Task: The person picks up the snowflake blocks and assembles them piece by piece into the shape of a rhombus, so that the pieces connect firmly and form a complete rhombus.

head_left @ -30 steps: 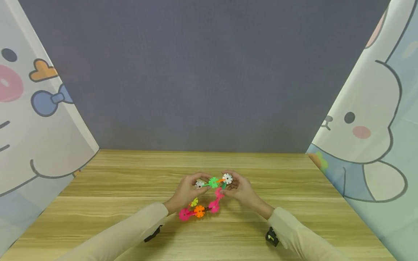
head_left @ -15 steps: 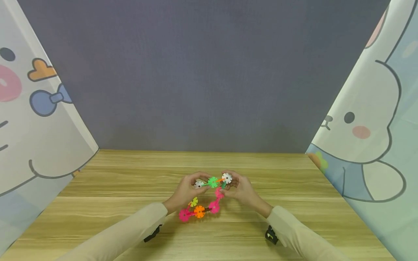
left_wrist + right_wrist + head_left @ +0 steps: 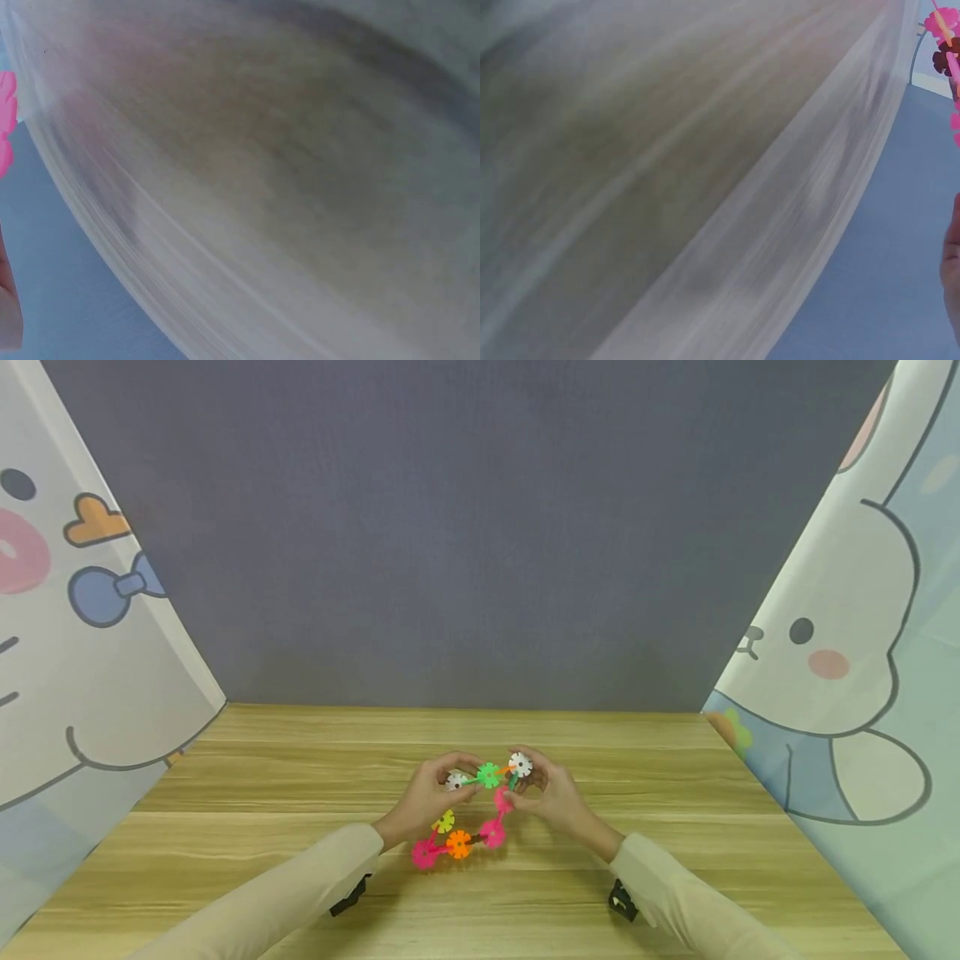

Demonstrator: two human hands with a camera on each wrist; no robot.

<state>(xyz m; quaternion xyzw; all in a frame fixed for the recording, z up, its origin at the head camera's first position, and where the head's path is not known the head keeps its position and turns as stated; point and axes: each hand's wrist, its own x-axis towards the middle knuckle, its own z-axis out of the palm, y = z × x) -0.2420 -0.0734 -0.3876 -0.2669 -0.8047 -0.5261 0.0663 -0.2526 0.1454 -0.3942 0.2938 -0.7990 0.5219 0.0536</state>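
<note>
Both hands hold one chain of notched snowflake discs, the kind that slot together, above the table. My left hand (image 3: pixel 420 797) pinches it near a white disc (image 3: pixel 456 782) and a green disc (image 3: pixel 488 775). The right hand (image 3: pixel 553 793) grips the other side, by a second white disc (image 3: pixel 521 765) and a pink disc (image 3: pixel 503 800). Below them hang another pink disc (image 3: pixel 492 834), an orange disc (image 3: pixel 459 844), a magenta disc (image 3: pixel 424 854) and a yellow disc (image 3: pixel 446 821). Edge-on pieces link them. Sleeve cloth fills most of both wrist views, hiding the fingertips there.
The wooden table (image 3: pixel 675 827) spreads around the hands. Behind it rises a grey wall panel (image 3: pixel 480 543), with cartoon-printed panels (image 3: pixel 832 610) at either side. A black device (image 3: pixel 622 900) is under the right sleeve, and another black device (image 3: pixel 350 897) under the left.
Both hands and the upper part of the chain have risen very slightly. The grips look the same, and the discs keep the same arrangement.
</note>
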